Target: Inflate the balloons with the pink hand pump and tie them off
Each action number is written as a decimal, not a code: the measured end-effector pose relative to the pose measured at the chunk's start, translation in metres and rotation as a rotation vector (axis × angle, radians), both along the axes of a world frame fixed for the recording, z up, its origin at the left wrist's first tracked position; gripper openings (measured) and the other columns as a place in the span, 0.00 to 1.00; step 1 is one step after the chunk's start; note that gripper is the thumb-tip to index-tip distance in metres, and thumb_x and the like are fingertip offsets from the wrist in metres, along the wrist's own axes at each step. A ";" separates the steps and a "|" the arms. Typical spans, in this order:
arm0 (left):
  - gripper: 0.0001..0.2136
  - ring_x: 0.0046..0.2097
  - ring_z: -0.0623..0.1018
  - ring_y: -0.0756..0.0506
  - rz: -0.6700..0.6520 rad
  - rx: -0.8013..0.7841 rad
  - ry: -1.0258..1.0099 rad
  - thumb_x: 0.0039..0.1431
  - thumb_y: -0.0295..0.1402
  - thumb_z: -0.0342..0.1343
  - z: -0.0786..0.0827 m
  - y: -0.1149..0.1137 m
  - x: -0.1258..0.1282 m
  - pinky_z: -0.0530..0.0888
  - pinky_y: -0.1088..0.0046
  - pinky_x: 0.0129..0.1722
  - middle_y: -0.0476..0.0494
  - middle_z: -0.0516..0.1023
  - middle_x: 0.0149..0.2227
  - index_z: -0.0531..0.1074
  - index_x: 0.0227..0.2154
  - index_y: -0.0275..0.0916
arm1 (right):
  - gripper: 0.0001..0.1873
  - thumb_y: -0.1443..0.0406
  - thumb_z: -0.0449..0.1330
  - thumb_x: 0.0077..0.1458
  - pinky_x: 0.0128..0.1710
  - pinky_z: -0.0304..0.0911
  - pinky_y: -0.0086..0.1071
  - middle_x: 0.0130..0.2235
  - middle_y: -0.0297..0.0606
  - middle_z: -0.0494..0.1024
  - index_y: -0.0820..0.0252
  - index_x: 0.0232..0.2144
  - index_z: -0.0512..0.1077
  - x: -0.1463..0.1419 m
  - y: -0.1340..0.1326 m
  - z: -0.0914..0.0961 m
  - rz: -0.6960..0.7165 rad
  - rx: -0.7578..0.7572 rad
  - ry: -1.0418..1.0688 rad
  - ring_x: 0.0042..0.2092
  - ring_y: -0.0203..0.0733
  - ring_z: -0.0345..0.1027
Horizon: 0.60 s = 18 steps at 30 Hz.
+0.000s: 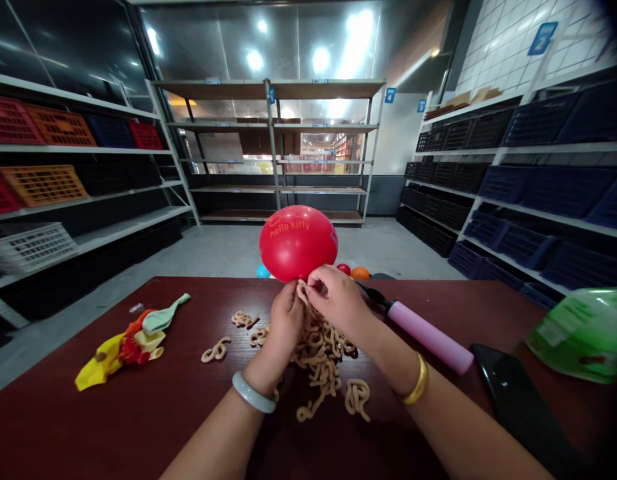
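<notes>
A red inflated balloon (297, 241) printed "hello kitty" floats just above the dark red table (138, 413). Both hands meet at its neck. My left hand (284, 321) is closed in a fist right under the balloon. My right hand (336, 297) pinches a beige clip at the neck. A heap of beige plastic clips (322, 353) lies under both hands, with a few loose ones to the left (216, 349).
Uninflated balloons (131, 340) in yellow, red, orange and pale green lie at the left. A pink hand pump (423, 331) lies at the right, then a black phone (513, 393) and a green plastic bag (581, 333). Small inflated balloons (359, 272) sit on the floor beyond the table's far edge. Shelves with crates line the room.
</notes>
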State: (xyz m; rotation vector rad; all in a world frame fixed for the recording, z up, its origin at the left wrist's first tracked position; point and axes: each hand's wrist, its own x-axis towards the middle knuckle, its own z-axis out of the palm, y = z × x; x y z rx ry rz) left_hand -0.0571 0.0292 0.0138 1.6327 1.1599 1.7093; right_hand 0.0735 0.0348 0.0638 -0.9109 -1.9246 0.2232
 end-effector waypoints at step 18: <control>0.11 0.35 0.75 0.47 0.032 0.044 0.001 0.65 0.39 0.49 0.001 -0.004 0.000 0.70 0.72 0.38 0.45 0.77 0.33 0.73 0.36 0.38 | 0.07 0.58 0.63 0.55 0.39 0.69 0.36 0.35 0.37 0.79 0.55 0.32 0.74 -0.004 0.006 -0.008 0.158 -0.328 0.350 0.37 0.41 0.73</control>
